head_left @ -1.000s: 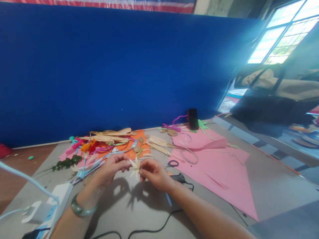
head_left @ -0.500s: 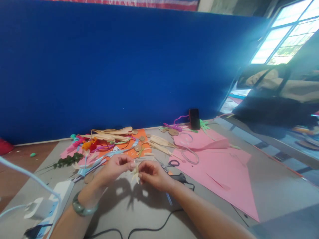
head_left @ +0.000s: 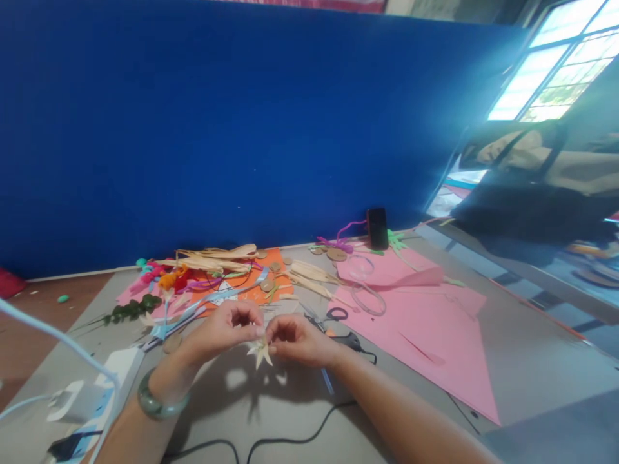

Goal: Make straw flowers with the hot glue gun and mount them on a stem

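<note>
A small cream flower [head_left: 262, 353] with pointed petals is pinched between my two hands, just above the table. My left hand [head_left: 232, 330], with a green bangle on its wrist, closes thumb and forefinger on the flower's upper left side. From the right, my right hand [head_left: 300, 340] holds the flower's edge between curled fingertips. The fingers hide the flower's base. Scissors with a dark handle [head_left: 337, 314] lie behind my right hand, and a black glue gun [head_left: 349, 340] is partly covered by that forearm.
Pale dried husk strips [head_left: 213, 263] and orange paper [head_left: 242, 282] lie at the back. Pink paper sheets [head_left: 435, 341] spread to the right. A phone [head_left: 377, 229] leans on the blue partition [head_left: 251, 129]. A power strip [head_left: 113, 380] and black cable [head_left: 300, 444] are in front.
The flower has turned so its petals now spread downward and show more plainly. Both hands stay close together, their fingers slightly shifted around it.
</note>
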`<state>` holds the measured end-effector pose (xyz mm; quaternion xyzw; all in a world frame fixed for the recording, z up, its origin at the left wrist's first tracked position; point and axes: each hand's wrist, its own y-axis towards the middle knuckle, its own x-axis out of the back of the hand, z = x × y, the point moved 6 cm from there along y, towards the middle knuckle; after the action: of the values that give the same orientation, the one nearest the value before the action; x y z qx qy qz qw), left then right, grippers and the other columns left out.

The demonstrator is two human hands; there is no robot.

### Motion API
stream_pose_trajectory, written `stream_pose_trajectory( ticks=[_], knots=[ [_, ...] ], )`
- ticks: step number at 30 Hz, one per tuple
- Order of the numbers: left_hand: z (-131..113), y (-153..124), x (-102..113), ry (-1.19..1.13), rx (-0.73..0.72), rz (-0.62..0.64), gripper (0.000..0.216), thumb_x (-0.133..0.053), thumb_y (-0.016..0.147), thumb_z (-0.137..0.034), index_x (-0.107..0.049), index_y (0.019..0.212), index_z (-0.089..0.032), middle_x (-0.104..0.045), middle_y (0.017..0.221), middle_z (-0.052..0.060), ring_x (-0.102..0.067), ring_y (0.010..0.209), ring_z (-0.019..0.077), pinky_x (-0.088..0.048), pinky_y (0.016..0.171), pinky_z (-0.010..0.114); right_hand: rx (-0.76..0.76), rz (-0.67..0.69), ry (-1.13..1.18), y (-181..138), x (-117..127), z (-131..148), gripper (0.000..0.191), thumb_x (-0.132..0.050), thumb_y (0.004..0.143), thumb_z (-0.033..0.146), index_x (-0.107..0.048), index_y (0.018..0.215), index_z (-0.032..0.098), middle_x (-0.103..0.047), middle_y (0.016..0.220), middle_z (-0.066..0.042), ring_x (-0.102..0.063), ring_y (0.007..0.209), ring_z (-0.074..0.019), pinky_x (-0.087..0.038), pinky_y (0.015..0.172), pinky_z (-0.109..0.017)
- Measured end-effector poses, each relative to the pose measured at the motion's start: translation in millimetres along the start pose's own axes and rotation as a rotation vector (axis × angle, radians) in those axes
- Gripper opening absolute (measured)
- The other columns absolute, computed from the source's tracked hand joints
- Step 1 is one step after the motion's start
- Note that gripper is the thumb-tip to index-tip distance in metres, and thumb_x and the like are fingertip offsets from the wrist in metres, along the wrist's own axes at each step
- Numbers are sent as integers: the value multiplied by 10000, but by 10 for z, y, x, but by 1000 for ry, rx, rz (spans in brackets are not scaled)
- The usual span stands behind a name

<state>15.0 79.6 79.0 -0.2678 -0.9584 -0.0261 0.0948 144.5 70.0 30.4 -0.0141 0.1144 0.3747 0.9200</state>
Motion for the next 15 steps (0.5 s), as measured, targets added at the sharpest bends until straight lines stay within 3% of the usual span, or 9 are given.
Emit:
stream_pose_trajectory(
  ticks=[10,15],
  knots=[
    [-230,-59,-151,149,-70,39,128,-689,728,-273,-659,641,-184,-598,706,17,-543,701,162,-412,685,271,-75,127,-8,-19,-60,0,290,-779,687,335,-650,820,110,-598,686,19,-490,566,-56,-400,560,-179],
    [-227,-71,-217,101,-74,95,149,-679,754,-289,-663,663,-172,-595,730,26,-545,706,159,-413,684,271,-113,190,-21,-42,-85,13,324,-773,691,360,-655,844,100,-579,677,23,-457,543,-48,-369,520,-168]
  ],
)
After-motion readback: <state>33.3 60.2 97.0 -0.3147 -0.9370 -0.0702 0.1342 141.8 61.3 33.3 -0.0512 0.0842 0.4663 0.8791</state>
